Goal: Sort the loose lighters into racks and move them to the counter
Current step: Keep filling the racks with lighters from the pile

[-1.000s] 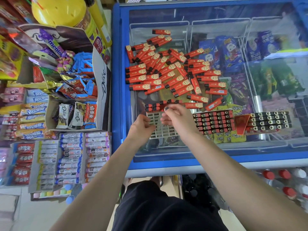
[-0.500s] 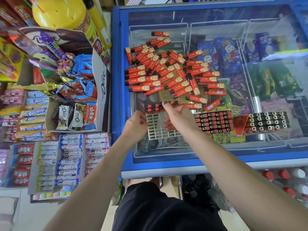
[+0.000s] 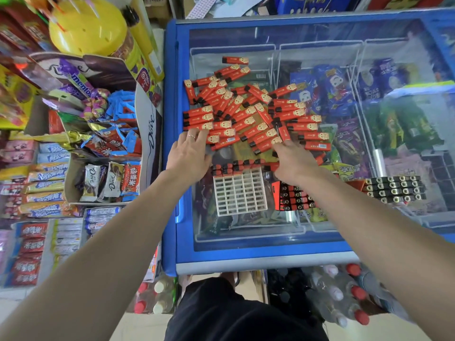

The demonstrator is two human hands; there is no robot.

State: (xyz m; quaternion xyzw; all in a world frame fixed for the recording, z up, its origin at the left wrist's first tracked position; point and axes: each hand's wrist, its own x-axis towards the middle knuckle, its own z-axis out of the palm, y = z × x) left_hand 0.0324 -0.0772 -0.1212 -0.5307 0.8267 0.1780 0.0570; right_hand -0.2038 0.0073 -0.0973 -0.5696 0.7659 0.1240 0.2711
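Note:
Several loose red lighters (image 3: 248, 112) lie scattered in a pile on the glass lid of a blue freezer (image 3: 246, 252). Below the pile sits a white plastic rack (image 3: 240, 193) with one row of lighters standing along its far edge. My left hand (image 3: 189, 153) reaches to the pile's lower left edge, fingers extended and touching lighters there. My right hand (image 3: 293, 161) reaches to the pile's lower right edge, fingertips on the lighters. Neither hand plainly grips anything. Two filled racks lie to the right, one red (image 3: 293, 198) and one black-topped (image 3: 394, 189).
A display of chocolates and candies (image 3: 103, 148) stands left of the freezer, with a yellow tub (image 3: 86, 28) behind it. Snack boxes (image 3: 61, 232) fill the lower left. Bottles with red caps (image 3: 344, 299) stand on the floor below the freezer.
Both hands left the white rack and moved up and apart to the lower edges of the lighter pile. The camera view shifted slightly.

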